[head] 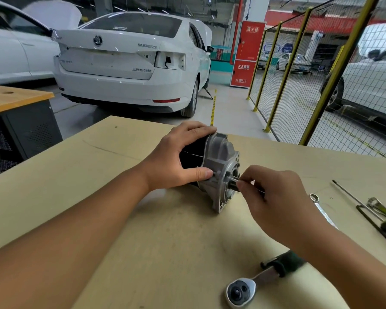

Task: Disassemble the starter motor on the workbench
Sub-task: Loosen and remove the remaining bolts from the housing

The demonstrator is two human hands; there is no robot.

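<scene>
Currently starter motor (216, 172) is braced on its side by left hand (176, 161) wrapped round the black body; thin through-bolt (233, 179) at its nose is pinched by right hand (274, 197), likely for extraction.

A white sedan (129, 63) stands beyond the counter (143, 230), its tail lamp housings bare, with another white car (11, 47) to its left. A red fire-hose cabinet (247, 54) rises behind. Yellow-posted mesh fencing (299, 85) runs along the right, and a wood-topped cabinet (16, 114) sits at far left.
</scene>
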